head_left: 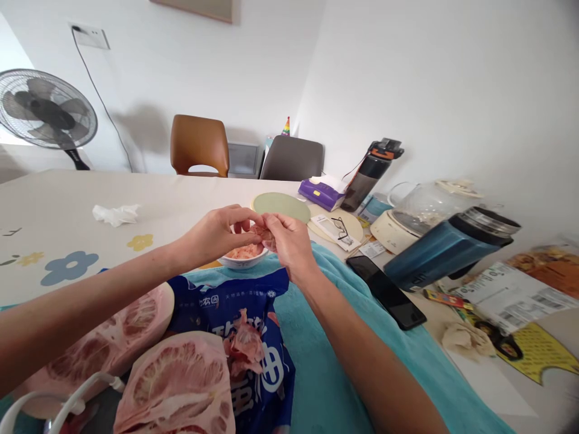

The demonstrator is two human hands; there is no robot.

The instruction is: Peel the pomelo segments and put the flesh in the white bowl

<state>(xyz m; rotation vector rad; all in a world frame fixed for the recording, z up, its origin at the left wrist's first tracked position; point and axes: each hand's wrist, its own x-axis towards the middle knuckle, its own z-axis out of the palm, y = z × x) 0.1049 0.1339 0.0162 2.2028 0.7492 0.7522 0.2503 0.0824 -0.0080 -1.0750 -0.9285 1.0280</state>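
Observation:
Over a small white bowl (245,263), both my hands meet at a reddish piece of pomelo segment (268,239). The fingers of my left hand (221,234) pinch its left side, and my right hand (292,242) grips it from the right. Loose pink pomelo pulp (244,252) fills the bowl. Closer to me, a blue plastic bag (275,337) lies flat with peeled segment skin (245,345) on it. Two pieces of thick pomelo rind, a front one (181,380) and a rear one (108,334), lie left of the skin.
A turquoise towel (312,355) covers the near table. To the right are a black phone (386,291), a blue thermos (446,250), a glass kettle (423,208), a dark bottle (368,175) and scissors (502,340). A crumpled tissue (116,215) lies at left. White curved handles (67,401) stick up at bottom left.

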